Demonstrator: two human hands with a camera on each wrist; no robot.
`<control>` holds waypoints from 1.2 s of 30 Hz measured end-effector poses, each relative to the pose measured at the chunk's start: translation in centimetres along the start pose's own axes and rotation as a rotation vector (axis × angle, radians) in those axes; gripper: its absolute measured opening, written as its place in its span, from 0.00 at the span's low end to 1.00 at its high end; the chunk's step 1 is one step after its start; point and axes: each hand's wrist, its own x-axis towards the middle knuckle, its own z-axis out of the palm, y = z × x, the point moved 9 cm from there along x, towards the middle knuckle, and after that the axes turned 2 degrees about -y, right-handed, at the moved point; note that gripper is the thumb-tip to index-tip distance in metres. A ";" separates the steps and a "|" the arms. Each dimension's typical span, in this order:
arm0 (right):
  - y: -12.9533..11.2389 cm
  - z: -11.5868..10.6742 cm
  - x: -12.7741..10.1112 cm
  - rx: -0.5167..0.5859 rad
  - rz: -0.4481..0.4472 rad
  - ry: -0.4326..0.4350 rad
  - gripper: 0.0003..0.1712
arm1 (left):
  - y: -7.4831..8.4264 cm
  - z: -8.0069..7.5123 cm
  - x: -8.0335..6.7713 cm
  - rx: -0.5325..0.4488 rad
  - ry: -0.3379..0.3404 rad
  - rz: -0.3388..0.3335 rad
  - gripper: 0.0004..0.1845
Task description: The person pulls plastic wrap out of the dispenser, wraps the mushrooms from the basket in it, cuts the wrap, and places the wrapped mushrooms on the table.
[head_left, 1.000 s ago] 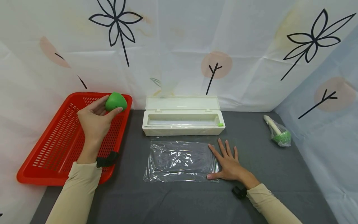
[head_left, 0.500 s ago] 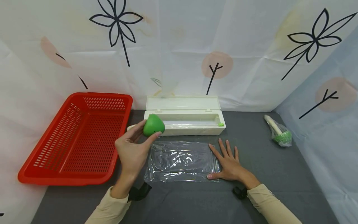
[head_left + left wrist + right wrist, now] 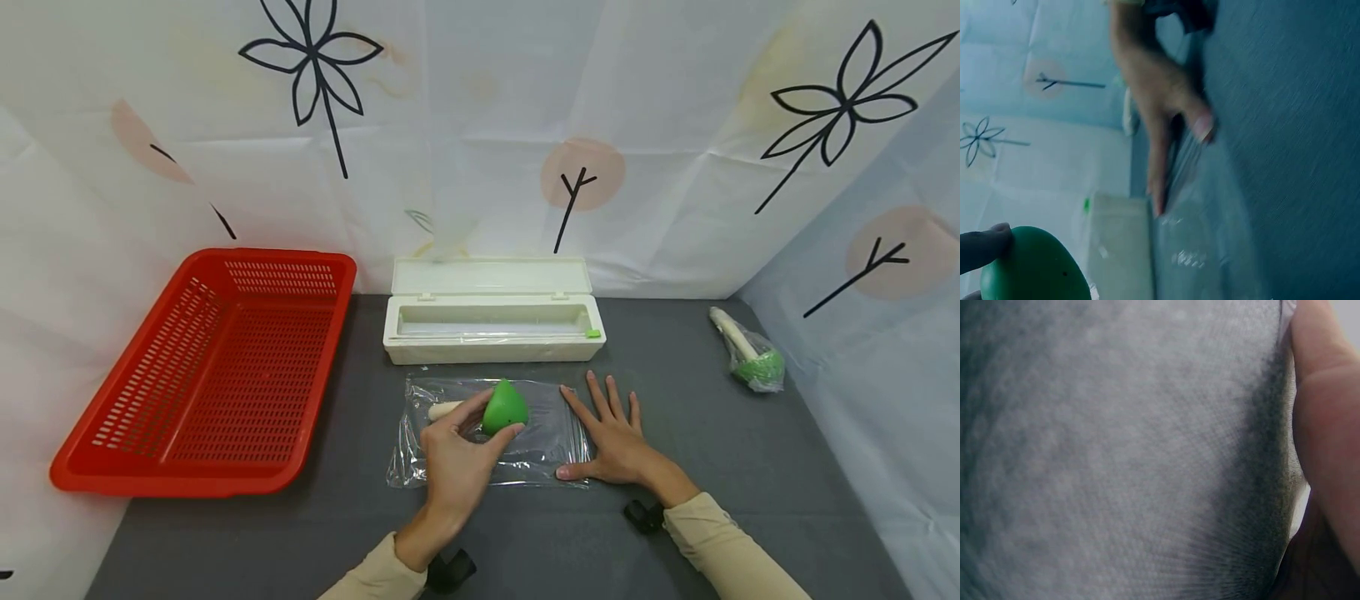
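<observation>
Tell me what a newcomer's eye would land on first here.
First the green toy, bright against the grey table, held in the left hand over the clear bag at the centre. Next the big red basket at the left edge. The right hand lies flat on the bag's right end, in front of the open white box.

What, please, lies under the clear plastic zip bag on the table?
Through the clear plastic zip bag only the dark grey tablecloth shows. The left hand, holding a green cone-shaped toy, and the flat right hand cover parts of it.
</observation>
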 end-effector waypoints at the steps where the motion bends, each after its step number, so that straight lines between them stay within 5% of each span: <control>1: 0.0 0.0 0.0 -0.001 -0.002 0.003 0.71 | -0.3 0.6 -0.3 0.010 -0.015 -0.009 0.27; 11: 0.1 0.1 0.0 -0.006 -0.002 0.008 0.71 | -3.1 4.6 -2.5 0.191 -0.075 -0.043 0.28; 20: -0.2 -0.1 0.1 -0.015 0.012 -0.001 0.71 | -3.9 5.7 -2.7 0.233 -0.071 -0.020 0.27; 29: -0.1 0.1 0.1 -0.014 0.010 -0.008 0.71 | -3.4 4.2 -2.2 0.190 -0.058 -0.011 0.27; 36: -0.1 0.1 0.0 -0.009 0.011 -0.012 0.72 | -3.8 1.2 -1.7 0.173 -0.028 -0.010 0.24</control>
